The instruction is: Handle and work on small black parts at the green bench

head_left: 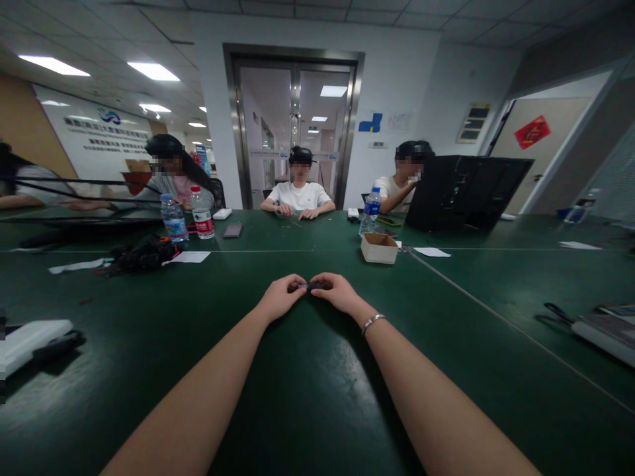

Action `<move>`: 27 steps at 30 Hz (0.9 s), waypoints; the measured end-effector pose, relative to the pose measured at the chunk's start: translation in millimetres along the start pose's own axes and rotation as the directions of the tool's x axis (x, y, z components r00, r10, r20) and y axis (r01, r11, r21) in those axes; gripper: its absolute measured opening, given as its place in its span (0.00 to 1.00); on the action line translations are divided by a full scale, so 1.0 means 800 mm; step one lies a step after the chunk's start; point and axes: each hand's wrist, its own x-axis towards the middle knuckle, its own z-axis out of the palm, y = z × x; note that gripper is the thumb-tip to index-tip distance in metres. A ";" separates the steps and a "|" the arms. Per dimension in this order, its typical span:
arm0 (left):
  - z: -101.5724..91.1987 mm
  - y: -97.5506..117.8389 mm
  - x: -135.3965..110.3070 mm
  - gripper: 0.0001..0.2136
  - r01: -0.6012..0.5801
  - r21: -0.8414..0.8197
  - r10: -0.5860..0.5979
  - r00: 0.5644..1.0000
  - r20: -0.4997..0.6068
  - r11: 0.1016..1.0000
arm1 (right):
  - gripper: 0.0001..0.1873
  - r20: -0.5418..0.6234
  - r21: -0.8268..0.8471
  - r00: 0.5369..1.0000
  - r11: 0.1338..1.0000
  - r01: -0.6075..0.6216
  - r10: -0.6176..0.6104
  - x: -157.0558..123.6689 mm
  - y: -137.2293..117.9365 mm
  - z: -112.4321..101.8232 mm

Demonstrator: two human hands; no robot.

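Both arms reach forward over the green table (307, 370). My left hand (280, 297) is closed, its thumb and fingers pinching one end of a small dark object (310, 287). From the other side my right hand (339, 292), with a silver bracelet (373, 322) on its wrist, pinches the same object's other end. The fingertips of the two hands nearly meet. Most of the object is hidden by the fingers, and its kind cannot be made out; it looks dark and slim, with a lighter part near the left fingers.
An open small box (379, 254) stands ahead to the right, near a water bottle (370, 211). Two bottles (174, 221) and a tangled black bundle (141, 254) are at the left. A monitor (461, 195) stands at the right. A white device (34, 340) lies near left. Several people sit across.
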 end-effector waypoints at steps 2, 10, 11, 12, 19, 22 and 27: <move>0.000 -0.001 0.001 0.12 0.001 -0.005 -0.001 1.000 -0.002 1.000 | 0.17 -0.013 -0.009 1.000 1.000 0.004 -0.004 -0.001 -0.001 0.001; 0.000 0.000 0.002 0.14 0.032 -0.029 -0.033 0.999 -0.025 0.999 | 0.17 -0.073 -0.049 0.997 0.998 0.035 -0.038 -0.004 -0.007 0.007; -0.001 0.001 0.002 0.15 0.040 -0.026 -0.040 0.999 -0.025 0.999 | 0.17 -0.082 -0.047 0.996 0.998 0.039 -0.043 -0.004 -0.007 0.008; -0.002 0.002 0.001 0.15 0.046 -0.021 -0.046 0.999 -0.024 0.999 | 0.17 -0.090 -0.041 0.995 0.998 0.042 -0.046 -0.004 -0.006 0.010; -0.006 0.007 0.001 0.22 0.053 0.034 -0.051 0.997 -0.064 0.998 | 0.18 -0.139 0.021 0.988 0.997 0.076 -0.072 -0.002 -0.003 0.020; -0.005 0.005 0.002 0.25 0.073 0.037 -0.071 0.996 -0.057 0.997 | 0.17 -0.137 0.030 0.987 0.995 0.094 -0.089 -0.003 -0.006 0.022; -0.005 0.003 0.003 0.27 0.101 0.050 -0.098 0.993 -0.061 0.994 | 0.17 -0.110 0.049 0.991 0.996 0.076 -0.070 -0.005 -0.009 0.019</move>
